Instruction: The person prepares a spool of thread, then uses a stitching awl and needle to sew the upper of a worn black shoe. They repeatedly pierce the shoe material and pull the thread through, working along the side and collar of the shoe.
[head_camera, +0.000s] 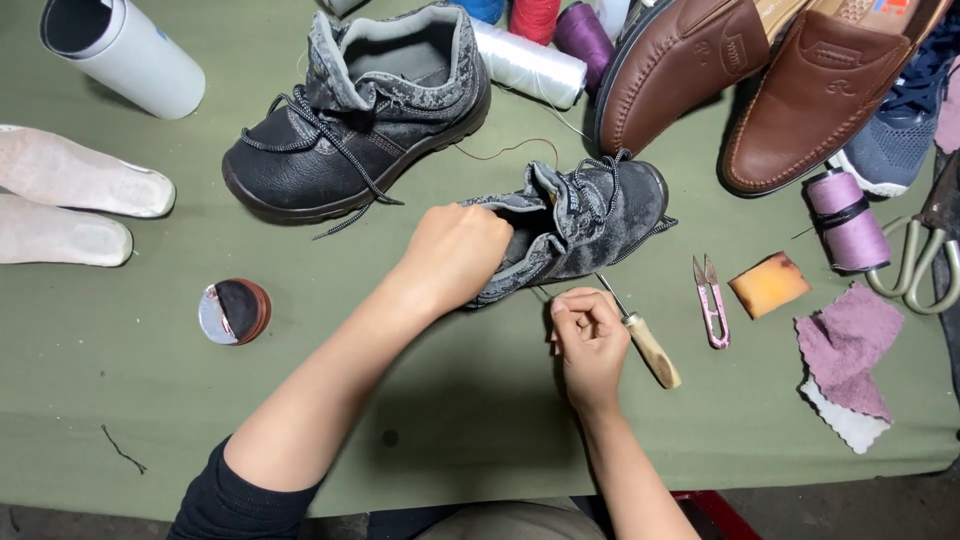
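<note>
A dark grey lace-up shoe (590, 215) lies on its side on the green table cover (450, 400). My left hand (455, 250) grips the shoe at its heel opening, fingers tucked inside. My right hand (588, 335) is closed just below the shoe's sole, pinching what seems to be a thin thread or needle. A wooden-handled awl (645, 340) lies touching the right hand, its metal tip pointing at the shoe. The matching black shoe (360, 110) stands upright behind.
Pink thread snips (710, 300), an orange block (768, 284), purple cloth (848, 350), a purple spool (848, 220) and scissors (915, 260) lie right. Brown loafers (760, 70) and thread spools (530, 60) sit at the back. Insoles (70, 200), a white tube (125, 50) and a polish tin (235, 311) lie left.
</note>
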